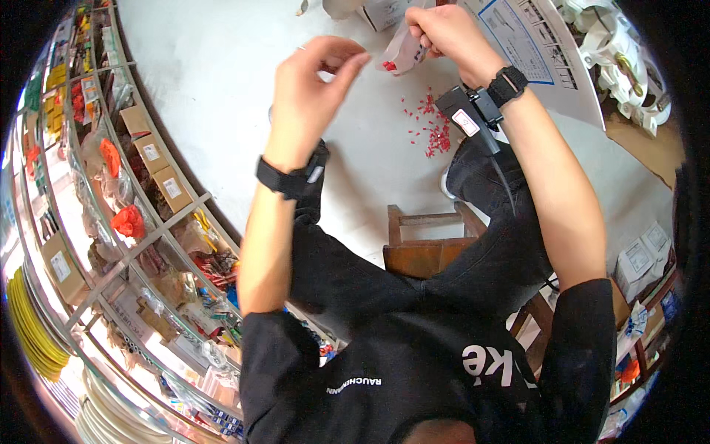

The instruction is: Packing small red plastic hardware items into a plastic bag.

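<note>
My right hand (444, 36) grips the upper part of a clear plastic bag (404, 53), which hangs tilted with a few small red pieces (390, 66) in its lower corner. To its left, my left hand (321, 72) is raised, thumb and fingers apart, with nothing seen between them; it does not touch the bag. Many small red pieces (438, 136) lie scattered in a loose pile on the pale floor (355, 161), below the bag in the picture. Both wrists wear black straps, and a black device with a cable is on the right one.
A wooden stool (424, 255) stands between my legs. Shelves (136, 244) with boxes and bagged goods curve along the left. A large printed board (532, 50) is at the upper right, beside white bagged parts (627, 66). White boxes (638, 258) sit at the right.
</note>
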Demonstrator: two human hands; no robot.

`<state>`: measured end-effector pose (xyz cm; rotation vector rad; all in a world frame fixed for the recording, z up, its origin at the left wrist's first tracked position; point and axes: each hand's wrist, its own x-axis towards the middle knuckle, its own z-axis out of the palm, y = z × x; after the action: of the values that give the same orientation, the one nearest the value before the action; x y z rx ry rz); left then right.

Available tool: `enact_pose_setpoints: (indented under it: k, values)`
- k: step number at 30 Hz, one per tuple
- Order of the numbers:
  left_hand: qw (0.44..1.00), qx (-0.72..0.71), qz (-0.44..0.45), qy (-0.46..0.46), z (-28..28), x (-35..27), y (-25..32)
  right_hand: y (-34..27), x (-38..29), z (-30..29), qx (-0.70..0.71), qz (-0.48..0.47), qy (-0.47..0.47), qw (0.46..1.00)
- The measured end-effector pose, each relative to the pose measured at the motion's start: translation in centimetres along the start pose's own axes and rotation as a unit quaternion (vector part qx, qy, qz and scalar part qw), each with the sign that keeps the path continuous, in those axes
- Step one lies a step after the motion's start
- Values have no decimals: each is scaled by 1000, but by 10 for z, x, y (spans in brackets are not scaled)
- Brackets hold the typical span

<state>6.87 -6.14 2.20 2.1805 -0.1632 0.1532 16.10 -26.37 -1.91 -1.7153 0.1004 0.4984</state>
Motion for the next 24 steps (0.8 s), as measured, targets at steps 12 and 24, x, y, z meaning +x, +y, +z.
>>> enact_pose_setpoints:
  k: [12, 24]
  values:
    - [1000, 19, 13, 11, 29, -3, 2, -8, -11, -6, 40, 53, -26, 997]
    - [995, 51, 62, 65, 42, -7, -2, -10, -12, -11, 80, 91, -13, 993]
